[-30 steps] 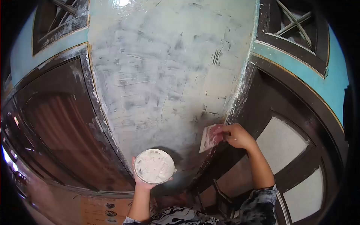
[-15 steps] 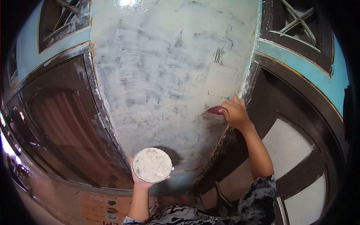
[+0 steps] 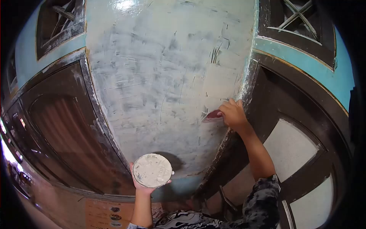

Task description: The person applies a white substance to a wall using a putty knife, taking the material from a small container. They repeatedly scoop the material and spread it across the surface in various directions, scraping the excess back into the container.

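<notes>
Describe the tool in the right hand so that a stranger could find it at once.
Find the pale plastered wall between the two dark wooden frames. Near its right edge, the right hand presses a small flat scraper against the plaster. It is reddish, unlike the round white bowl in the left hand lower down.

Place: the front of a building under renovation, at a wall between two dark wooden doors.
Wall (image 3: pixel 160 76): a pillar coated in patchy grey-white filler, streaked with scraper marks.
Door frames (image 3: pixel 89 87): dark wood smeared with white filler along the edges.
Paintwork (image 3: pixel 305 57): turquoise bands above the doors.
Transoms (image 3: pixel 297 19): lattice openings set high.
</notes>
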A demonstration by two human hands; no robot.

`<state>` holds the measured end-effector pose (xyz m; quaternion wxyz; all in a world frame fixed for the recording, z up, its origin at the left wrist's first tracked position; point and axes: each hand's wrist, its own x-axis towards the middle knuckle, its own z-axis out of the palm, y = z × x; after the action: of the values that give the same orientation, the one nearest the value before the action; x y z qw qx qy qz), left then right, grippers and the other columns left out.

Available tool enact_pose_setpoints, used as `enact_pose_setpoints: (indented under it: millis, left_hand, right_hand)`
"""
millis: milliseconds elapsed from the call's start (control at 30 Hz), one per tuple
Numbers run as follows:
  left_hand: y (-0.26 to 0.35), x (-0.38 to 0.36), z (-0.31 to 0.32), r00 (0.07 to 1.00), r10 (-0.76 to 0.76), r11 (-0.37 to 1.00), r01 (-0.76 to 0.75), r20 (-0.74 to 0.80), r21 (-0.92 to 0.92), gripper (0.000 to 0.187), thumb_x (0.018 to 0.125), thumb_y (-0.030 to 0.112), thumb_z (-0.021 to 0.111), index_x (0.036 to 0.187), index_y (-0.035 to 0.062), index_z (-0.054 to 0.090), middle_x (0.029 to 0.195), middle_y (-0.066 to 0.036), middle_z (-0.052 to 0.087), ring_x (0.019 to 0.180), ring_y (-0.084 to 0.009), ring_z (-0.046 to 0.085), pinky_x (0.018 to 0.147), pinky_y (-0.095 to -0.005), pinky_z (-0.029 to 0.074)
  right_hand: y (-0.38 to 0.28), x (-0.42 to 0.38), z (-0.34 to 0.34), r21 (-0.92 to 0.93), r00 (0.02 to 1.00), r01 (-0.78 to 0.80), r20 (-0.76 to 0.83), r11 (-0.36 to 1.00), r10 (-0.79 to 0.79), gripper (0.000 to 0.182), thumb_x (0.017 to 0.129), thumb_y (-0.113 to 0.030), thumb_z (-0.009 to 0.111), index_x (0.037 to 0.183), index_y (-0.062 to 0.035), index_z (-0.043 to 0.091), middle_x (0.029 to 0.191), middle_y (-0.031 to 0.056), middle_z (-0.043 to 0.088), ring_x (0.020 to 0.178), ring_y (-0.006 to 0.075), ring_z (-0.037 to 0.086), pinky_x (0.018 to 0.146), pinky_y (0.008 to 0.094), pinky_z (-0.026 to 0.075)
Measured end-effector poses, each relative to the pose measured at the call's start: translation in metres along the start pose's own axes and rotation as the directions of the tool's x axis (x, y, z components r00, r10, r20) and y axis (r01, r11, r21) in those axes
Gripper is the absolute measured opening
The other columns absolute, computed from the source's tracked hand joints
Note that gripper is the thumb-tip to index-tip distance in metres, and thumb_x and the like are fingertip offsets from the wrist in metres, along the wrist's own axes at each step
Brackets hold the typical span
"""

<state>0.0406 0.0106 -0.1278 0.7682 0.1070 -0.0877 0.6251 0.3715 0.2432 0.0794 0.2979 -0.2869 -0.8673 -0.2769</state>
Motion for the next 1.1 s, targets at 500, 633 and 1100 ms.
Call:
enact_pose_setpoints:
  millis: [500, 633, 1100]
  left_hand:
    - [-0.014, 0.002, 0.000, 1.000, 0.012, 0.998, -0.013, -0.026, -0.066, 0.101, 0.082, 0.085, 0.045, 0.155, 0.0160, 0.036, 0.158, -0.026, 0.032, 0.134, -0.0643, 0.035, 0.093, -0.0863, 0.032]
    - [-0.012, 0.003, -0.003, 1.000, 0.029, 1.000, -0.029, -0.001, -0.004, 0.100, 0.082, 0.085, 0.044, 0.154, 0.0158, 0.037, 0.157, -0.026, 0.034, 0.133, -0.0649, 0.036, 0.092, -0.0861, 0.033]
    - [-0.001, 0.009, -0.004, 0.998, 0.037, 0.982, -0.044, 0.041, 0.182, 0.099, 0.084, 0.085, 0.041, 0.154, 0.0159, 0.038, 0.159, -0.020, 0.035, 0.138, -0.0581, 0.036, 0.096, -0.0862, 0.029]
  right_hand:
    - [0.007, 0.011, -0.011, -0.008, 0.998, -0.023, 0.054, 1.000, 0.024, 0.004, 0.086, -0.016, 0.066, 0.083, -0.0145, 0.066, 0.085, 0.0037, 0.061, 0.091, 0.0271, 0.058, 0.079, 0.0451, 0.038]
    - [0.019, 0.009, -0.040, 0.139, 0.989, -0.146, 0.007, 0.979, 0.147, 0.005, 0.087, -0.016, 0.065, 0.087, -0.0132, 0.069, 0.090, 0.0068, 0.063, 0.093, 0.0305, 0.058, 0.081, 0.0452, 0.039]
    - [0.012, 0.037, -0.061, 0.122, 0.992, -0.127, 0.005, 0.984, 0.127, 0.011, 0.086, -0.022, 0.069, 0.084, -0.0120, 0.068, 0.087, 0.0053, 0.064, 0.090, 0.0309, 0.060, 0.078, 0.0470, 0.041]
